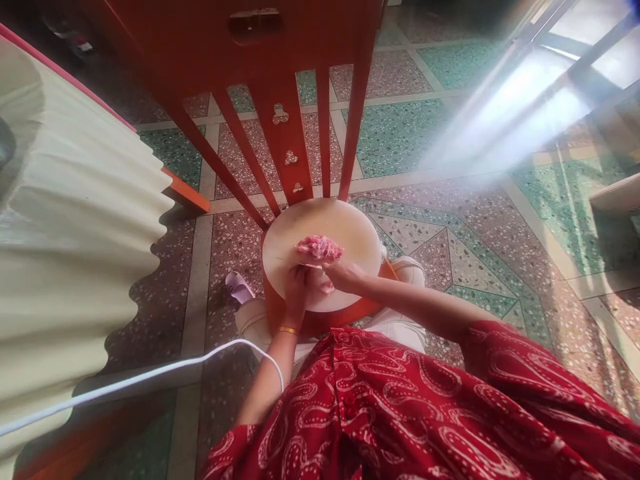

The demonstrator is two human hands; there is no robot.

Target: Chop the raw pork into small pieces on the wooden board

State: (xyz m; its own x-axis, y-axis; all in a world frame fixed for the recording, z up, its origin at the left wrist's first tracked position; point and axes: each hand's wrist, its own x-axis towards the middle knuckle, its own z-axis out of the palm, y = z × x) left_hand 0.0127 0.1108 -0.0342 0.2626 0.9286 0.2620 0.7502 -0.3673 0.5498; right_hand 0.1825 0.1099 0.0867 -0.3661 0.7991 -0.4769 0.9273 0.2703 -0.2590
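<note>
On a round pale cutting board (353, 230), a heap of raw pink meat (320, 248) lies just beyond my hands. Between the hands is a second, paler piece of meat (324, 285), closer to me. My left hand (297, 283), below a gold bangle, has its fingers curled at the left side of this nearer piece. From the right, my right hand (345, 275) reaches in with its fingers closed. A thin pale strip runs between the two hands at the heap's near edge; I cannot tell whether it is a blade. The fingers partly hide what the right hand holds.
The board rests on an orange-red wooden chair (283, 319), its slatted back (273, 127) rising beyond. To the left hangs a cream tablecloth (95, 220). A white cable (165, 368) crosses over my left forearm. A lilac slipper (240, 288) shows on the patterned stone floor (400, 133).
</note>
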